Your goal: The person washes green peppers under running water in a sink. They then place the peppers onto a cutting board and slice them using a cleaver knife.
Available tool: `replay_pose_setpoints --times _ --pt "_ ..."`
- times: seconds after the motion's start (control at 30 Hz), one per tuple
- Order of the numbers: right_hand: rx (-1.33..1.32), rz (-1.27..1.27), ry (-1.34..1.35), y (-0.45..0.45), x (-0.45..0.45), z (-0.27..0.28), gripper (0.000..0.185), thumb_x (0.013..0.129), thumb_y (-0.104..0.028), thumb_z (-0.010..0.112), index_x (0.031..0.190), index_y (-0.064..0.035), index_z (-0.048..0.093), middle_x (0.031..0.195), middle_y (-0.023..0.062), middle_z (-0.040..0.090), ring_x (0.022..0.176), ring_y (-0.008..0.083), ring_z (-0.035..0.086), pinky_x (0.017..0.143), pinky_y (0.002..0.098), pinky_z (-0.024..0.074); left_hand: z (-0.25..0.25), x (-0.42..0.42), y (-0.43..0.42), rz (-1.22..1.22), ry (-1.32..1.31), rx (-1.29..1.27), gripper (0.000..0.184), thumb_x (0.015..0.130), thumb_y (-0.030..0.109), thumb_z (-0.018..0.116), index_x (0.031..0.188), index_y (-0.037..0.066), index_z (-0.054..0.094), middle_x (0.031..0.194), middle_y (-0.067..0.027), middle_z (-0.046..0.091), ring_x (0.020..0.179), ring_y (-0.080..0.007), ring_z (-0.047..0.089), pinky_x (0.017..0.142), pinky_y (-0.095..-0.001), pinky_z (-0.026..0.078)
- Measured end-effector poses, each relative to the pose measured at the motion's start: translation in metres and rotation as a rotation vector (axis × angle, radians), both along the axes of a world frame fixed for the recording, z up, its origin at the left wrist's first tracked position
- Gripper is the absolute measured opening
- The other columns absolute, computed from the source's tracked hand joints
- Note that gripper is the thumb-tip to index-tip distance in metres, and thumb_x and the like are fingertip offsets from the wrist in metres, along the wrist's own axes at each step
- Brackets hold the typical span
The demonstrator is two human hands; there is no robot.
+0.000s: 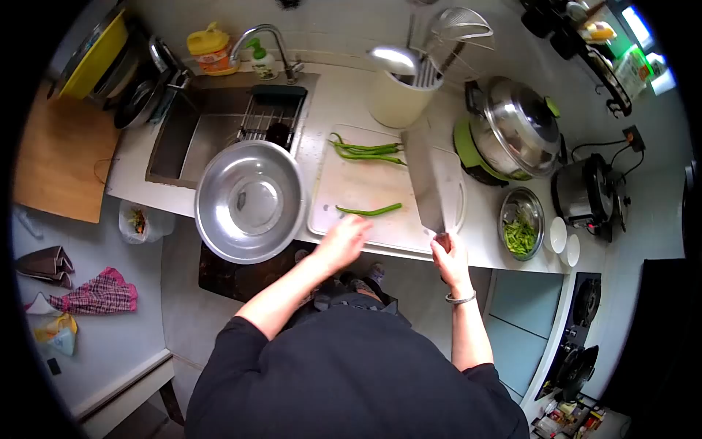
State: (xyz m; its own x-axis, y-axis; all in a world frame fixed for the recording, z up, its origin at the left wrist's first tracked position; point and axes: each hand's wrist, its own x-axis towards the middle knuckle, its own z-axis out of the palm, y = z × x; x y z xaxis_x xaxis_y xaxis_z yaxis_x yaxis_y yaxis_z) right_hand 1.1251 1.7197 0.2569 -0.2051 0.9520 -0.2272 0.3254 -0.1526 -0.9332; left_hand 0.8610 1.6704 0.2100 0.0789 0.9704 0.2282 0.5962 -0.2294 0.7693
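My right hand [452,262] is wrapped round the handle of a cleaver [424,175], whose broad blade stands over the right part of a white cutting board [329,197]. Just below a single long green chili pepper [371,211] on the board is my left hand [344,243], its fingers loosely bent and apart, holding nothing that I can see. Several more green peppers [365,151] lie together on the far part of the board, their right ends close to the blade. Cut green pieces fill part of a small metal bowl [521,224] at the right.
Left of the board, a large metal basin [248,201] juts over the counter's front edge by the sink [175,150]. Behind the board stands a utensil holder [398,102]. A lidded steel pot [515,128], a rice cooker [583,190] and two white cups [556,235] are at the right.
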Motion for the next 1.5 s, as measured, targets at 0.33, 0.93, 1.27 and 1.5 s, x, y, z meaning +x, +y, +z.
replay_pose_setpoints --times 0.33,0.93,1.27,1.5 --pt "0.014 0.284 -0.434 0.011 0.060 -0.031 0.040 0.085 -0.033 0.063 0.078 0.0045 0.052 0.065 0.0184 0.056 0.060 0.0284 0.055 0.061 0.0369 0.0450 -0.045 0.089 0.034 0.183 0.499 -0.063 0.063 0.072 0.017 0.069 0.129 0.003 0.044 0.118 -0.0159 0.044 0.107 -0.0333 0.045 0.092 -0.0430 0.040" --pt "0.022 0.471 -0.596 0.009 0.066 0.003 0.040 0.090 -0.038 0.053 0.085 0.0019 0.056 0.079 0.0221 0.062 0.080 0.0390 0.061 0.068 0.0437 0.0484 -0.050 0.061 0.032 0.004 0.502 0.117 0.053 0.067 0.013 0.066 0.117 0.003 0.053 0.116 -0.0152 0.051 0.111 -0.0336 0.047 0.097 -0.0403 0.041" --pt "0.015 0.470 -0.609 0.002 0.063 0.016 0.041 0.090 -0.039 0.053 0.084 0.0009 0.057 0.075 0.0201 0.063 0.074 0.0374 0.062 0.066 0.0434 0.0485 -0.059 0.047 0.036 -0.075 0.427 0.172 0.047 0.067 0.012 0.066 0.113 0.005 0.057 0.112 -0.0142 0.053 0.109 -0.0340 0.048 0.095 -0.0402 0.042" --pt "0.134 0.547 -0.690 0.002 0.059 0.018 0.043 0.089 -0.042 0.053 0.084 0.0007 0.057 0.071 0.0191 0.063 0.070 0.0372 0.063 0.064 0.0441 0.0500 -0.061 0.044 0.036 -0.098 0.423 0.230 0.029 0.067 0.011 0.067 0.096 0.006 0.063 0.108 -0.0135 0.054 0.106 -0.0349 0.049 0.091 -0.0406 0.045"
